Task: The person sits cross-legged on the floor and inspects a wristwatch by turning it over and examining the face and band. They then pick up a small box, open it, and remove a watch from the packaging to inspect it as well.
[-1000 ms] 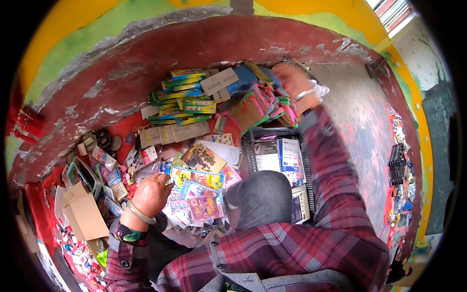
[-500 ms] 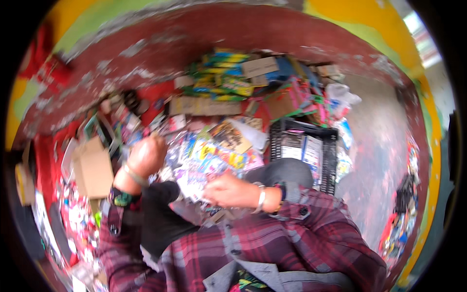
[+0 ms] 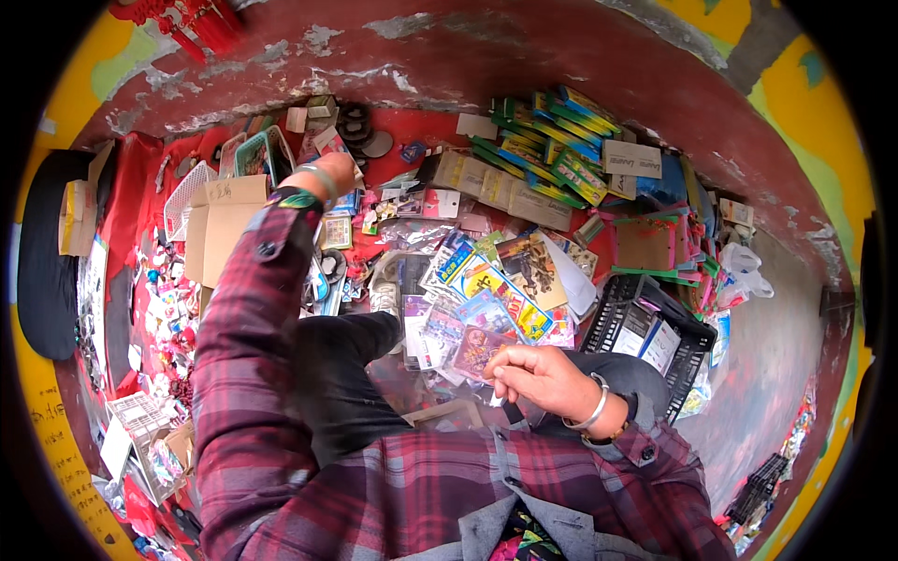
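Note:
My left hand (image 3: 329, 172) stretches out to the far left, over small packets and boxes on the red cloth. Its fingers are mostly hidden behind the back of the hand. A pink and white packet (image 3: 330, 140) lies right beside it. Low in front of me, my right hand (image 3: 544, 378) has its fingers curled together; what they hold, if anything, is hidden. A reddish-brown patterned card packet (image 3: 481, 352) lies against its fingertips. Beyond it spreads a loose pile of flat plastic packets, including a yellow and blue one (image 3: 498, 285).
A black plastic crate (image 3: 694, 329) with papers stands beside my right knee. Yellow-green boxes (image 3: 552, 140) are stacked against the red wall. An open cardboard box (image 3: 217, 220) and a white basket (image 3: 184, 198) are at the left, near scattered trinkets (image 3: 168, 299).
My left hand has reached farther forward toward the small boxes. My right hand has drawn slightly back from the packet pile. The view has turned and sharpened.

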The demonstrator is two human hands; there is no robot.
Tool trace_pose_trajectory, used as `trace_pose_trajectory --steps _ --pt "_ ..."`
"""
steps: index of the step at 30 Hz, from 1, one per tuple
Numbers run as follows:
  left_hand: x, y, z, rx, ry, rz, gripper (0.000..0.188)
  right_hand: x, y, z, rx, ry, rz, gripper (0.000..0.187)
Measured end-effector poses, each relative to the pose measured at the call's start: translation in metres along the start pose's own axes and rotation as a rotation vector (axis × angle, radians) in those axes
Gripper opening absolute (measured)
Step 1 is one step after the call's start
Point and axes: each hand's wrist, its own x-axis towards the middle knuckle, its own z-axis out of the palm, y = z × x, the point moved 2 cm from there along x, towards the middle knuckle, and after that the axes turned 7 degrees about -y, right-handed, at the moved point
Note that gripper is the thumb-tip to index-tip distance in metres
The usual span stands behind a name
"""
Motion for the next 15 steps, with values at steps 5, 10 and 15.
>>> trace_pose_trajectory --steps 5,10,15 --pt "0.044 0.029 0.057 -0.105 -0.016 -0.04 0.026 0.004 -0.017 -0.006 0.027 0.014 0.077 0.018" --pt "0.067 0.099 0.104 -0.153 0.02 -0.036 0.047 0.003 -0.02 -0.017 0.153 0.029 0.108 0.019" --pt "0.115 0.114 0.155 -0.321 0.023 -0.202 0.083 0.002 -0.021 -0.03 0.236 0.069 0.197 0.02"
